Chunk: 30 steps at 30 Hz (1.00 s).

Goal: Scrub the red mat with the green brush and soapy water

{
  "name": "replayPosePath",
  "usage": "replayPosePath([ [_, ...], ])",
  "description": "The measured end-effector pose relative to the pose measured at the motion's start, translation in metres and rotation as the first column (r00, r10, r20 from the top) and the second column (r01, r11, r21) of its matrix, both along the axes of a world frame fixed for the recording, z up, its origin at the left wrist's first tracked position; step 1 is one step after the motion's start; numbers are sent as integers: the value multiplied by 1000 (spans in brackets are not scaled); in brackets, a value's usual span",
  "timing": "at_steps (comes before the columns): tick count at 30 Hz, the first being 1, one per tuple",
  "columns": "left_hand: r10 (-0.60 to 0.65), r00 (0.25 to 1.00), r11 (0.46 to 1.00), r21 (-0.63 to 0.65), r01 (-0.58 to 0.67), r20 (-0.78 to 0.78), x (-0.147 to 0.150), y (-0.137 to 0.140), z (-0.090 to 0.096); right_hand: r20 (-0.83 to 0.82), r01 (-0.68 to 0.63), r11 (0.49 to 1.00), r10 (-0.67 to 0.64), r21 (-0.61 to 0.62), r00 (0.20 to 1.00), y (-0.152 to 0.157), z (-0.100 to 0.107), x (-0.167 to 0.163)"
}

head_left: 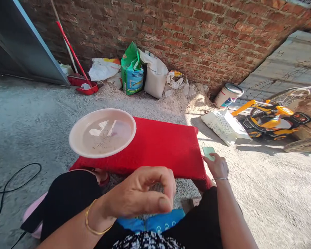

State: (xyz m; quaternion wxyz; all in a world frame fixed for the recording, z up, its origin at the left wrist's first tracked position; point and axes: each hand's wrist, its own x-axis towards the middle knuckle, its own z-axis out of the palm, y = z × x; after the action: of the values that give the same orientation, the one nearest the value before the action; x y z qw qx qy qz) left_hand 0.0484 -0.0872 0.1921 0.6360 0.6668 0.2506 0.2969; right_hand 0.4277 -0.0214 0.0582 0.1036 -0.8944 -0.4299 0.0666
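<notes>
My left hand [147, 192] is raised in front of me, near the front edge of a red-covered bench [166, 143]. Its fingers curl toward the thumb, and nothing shows between them. Off the bench's right end, my right hand [219, 167] grips the lower part of a flat, pale green phone [208, 152]. On the bench's left part sits a wide, pale pink basin [77, 143] of cloudy water, with bits of dirt lying in it.
Behind the bench, a green feed bag [132, 74] and a white sack [155, 76] lean by the brick wall. A red dustpan [86, 88], a bucket [228, 95] and a yellow toy digger [274, 121] stand around. A black cable [20, 169] lies at left.
</notes>
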Motion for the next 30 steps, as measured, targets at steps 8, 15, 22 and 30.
replayPosePath([
  [8, -84, 917, 980, 134, 147, -391, 43, 36, -98, -62, -627, 759, 644, 175, 762, 46, 0, -170],
  [15, -221, 803, 913, 172, 370, -554, 35, 36, -121, -82, -758, 647, 762, 74, 642, 66, -4, -225],
  [22, 466, 702, 754, 657, 5, -539, 5, 70, -143, -74, -268, 962, 265, -49, 962, 44, -5, -53],
  [30, 500, 589, 636, 731, 249, -635, -19, 81, -193, -67, 79, 995, -83, -64, 994, -18, -9, 37],
])
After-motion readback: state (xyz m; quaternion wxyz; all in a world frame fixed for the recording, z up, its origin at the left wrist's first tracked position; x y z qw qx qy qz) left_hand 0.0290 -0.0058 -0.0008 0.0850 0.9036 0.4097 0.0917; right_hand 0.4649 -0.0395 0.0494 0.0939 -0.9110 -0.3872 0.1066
